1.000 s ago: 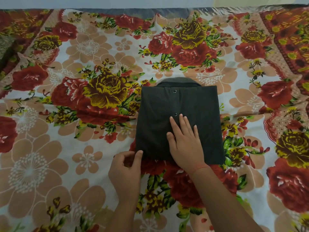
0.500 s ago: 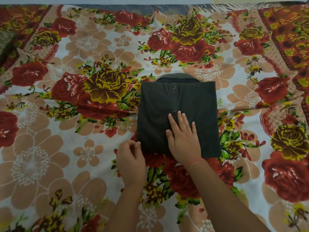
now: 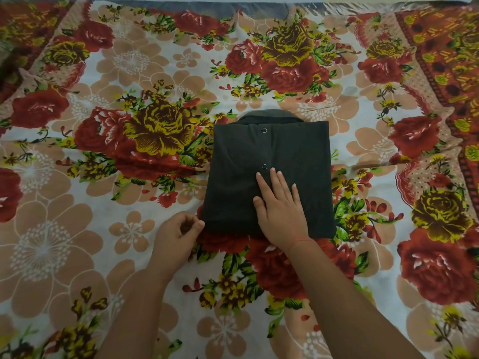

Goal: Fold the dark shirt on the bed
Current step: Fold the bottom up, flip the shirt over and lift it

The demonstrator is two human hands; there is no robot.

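Note:
The dark shirt [image 3: 243, 161] lies folded into a neat rectangle in the middle of the bed, collar at the far end and two snap buttons showing down its front. My right hand [image 3: 281, 211] rests flat on the shirt's near half, fingers straight and together, pointing away from me. My left hand [image 3: 177, 235] sits on the sheet just left of the shirt's near-left corner. Its fingers are loosely curled around nothing, and the thumb tip reaches the edge of the fabric.
A floral bedsheet [image 3: 77, 229] in red, yellow and peach covers the whole bed. Its patterned border [image 3: 445, 63] runs along the right side, and a grey strip [image 3: 181, 5] shows along the far edge.
My left hand has drawn back to the left from the shirt's near-left corner and let go of the fabric. My right hand stays flat on the shirt.

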